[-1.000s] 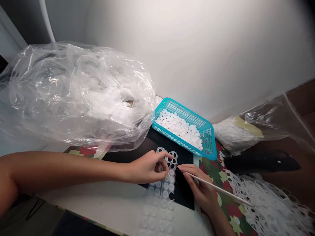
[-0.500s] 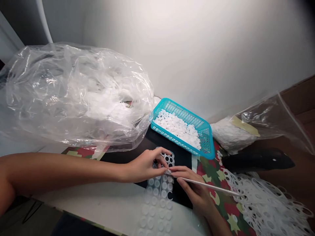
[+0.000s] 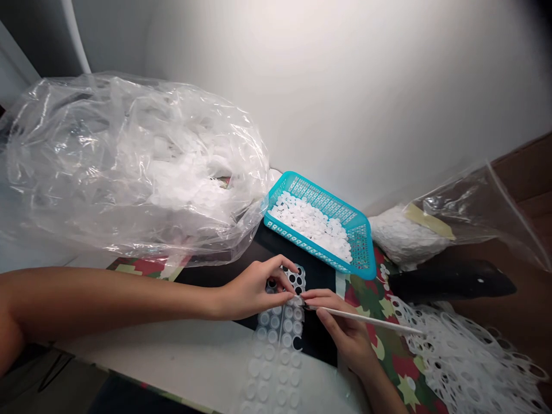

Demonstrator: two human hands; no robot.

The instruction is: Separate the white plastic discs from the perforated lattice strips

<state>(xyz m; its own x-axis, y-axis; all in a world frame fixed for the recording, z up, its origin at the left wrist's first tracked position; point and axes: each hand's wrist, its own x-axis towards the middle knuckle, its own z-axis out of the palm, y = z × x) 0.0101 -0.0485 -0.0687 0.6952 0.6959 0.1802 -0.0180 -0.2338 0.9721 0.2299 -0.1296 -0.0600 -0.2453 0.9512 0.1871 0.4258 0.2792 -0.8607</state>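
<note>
Above a translucent plastic strip with rows of round pieces [image 3: 282, 356], my left hand [image 3: 254, 290] is closed, its thumb and fingers pinching a small white round piece [image 3: 297, 300]. My right hand [image 3: 345, 330] comes in from the lower right, thumb and fingers closed on a thin white stick [image 3: 375, 321]. The stick's near end meets the piece at the left fingertips; whether the right fingertips touch that piece too, I cannot tell. At its far end the strip shows open round holes over the black mat [image 3: 323, 336]. My left fingers cover part of the strip.
Behind the hands stands a turquoise basket [image 3: 370, 256] of small white pieces. A large clear bag [image 3: 99, 172] of white material fills the left. To the right are another bag [image 3: 405, 236], a black object [image 3: 457, 280] and a heap of white ringed plastic offcuts [image 3: 478, 356].
My right fingers and the stick have shifted slightly at the pinched piece, the stick's outer end rising a little. My left hand keeps nearly the same place over the strip.
</note>
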